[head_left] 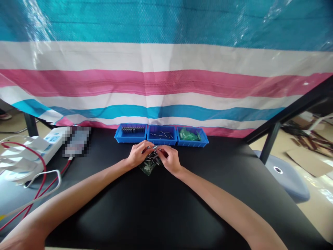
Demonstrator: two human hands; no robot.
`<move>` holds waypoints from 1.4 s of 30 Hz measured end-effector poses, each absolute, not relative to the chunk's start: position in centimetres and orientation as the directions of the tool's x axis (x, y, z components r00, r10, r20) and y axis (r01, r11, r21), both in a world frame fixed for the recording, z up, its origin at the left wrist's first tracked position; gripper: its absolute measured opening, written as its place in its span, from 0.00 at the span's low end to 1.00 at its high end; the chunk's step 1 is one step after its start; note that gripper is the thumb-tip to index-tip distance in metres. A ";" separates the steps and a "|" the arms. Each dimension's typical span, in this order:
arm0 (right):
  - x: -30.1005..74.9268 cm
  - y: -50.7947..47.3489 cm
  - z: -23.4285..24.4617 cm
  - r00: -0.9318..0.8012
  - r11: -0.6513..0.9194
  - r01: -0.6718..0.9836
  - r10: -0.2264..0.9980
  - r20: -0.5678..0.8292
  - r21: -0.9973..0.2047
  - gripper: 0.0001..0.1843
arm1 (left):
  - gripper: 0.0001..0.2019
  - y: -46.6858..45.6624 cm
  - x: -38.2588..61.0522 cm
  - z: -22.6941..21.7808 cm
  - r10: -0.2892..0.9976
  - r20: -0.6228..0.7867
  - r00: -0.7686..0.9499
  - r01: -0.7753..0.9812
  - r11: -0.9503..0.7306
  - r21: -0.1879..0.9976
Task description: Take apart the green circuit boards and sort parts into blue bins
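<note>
My left hand (139,153) and my right hand (169,158) meet near the middle of the black table, with fingertips pinched together. Between them is a small silvery metal piece (155,147), too small to name; both hands seem to grip it. Just below the fingers lies a pile of small metal parts (153,159) on a clear plastic bag (147,168). Behind the hands three blue bins stand in a row. Dark cylindrical parts fill some of the left bin (130,139), thin pins lie in the middle bin (161,142), and green plastic bags sit in the right bin (193,143).
At the left, a white power strip (58,135) with plugged-in adapters and red and white cables lies on the black table (145,211). A blurred-out device (77,140) is beside it. A striped sheet (161,83) hangs behind. Beyond the right edge stands a grey stool (288,178).
</note>
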State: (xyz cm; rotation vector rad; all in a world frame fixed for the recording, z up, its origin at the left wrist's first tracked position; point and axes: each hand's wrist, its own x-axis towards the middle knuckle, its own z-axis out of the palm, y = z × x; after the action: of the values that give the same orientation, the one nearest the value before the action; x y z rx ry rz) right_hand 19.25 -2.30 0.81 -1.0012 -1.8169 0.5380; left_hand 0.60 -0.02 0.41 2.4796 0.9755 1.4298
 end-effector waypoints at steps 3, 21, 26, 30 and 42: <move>19.2 -2.4 0.8 -0.223 0.578 0.396 0.815 0.535 -0.714 0.08 | 0.07 0.0 0.5 0.4 0.591 0.739 0.323 0.484 -0.775 0.408; 19.5 -1.8 0.7 -0.103 0.418 0.327 0.907 0.408 -0.848 0.13 | 0.05 -0.5 0.4 0.5 0.598 0.746 0.292 0.490 -0.763 0.421; 19.7 -1.0 0.1 0.040 0.281 0.205 0.955 0.295 -0.937 0.15 | 0.05 -0.5 0.5 0.6 0.604 0.738 0.302 0.484 -0.764 0.427; 19.7 -0.9 0.3 0.054 0.285 0.225 0.951 0.304 -0.932 0.16 | 0.05 -0.5 0.5 0.6 0.597 0.736 0.319 0.471 -0.774 0.423; 19.2 -1.5 0.2 -0.220 0.552 0.566 0.817 0.533 -0.612 0.12 | 0.06 -0.4 0.9 0.9 0.692 0.677 0.251 0.592 -0.663 0.458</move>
State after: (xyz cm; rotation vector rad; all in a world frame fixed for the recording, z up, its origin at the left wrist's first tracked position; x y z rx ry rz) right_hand 19.24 -1.51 0.22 -1.1233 -1.9127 0.3615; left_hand 0.86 -0.38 0.86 2.3966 1.2350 1.3880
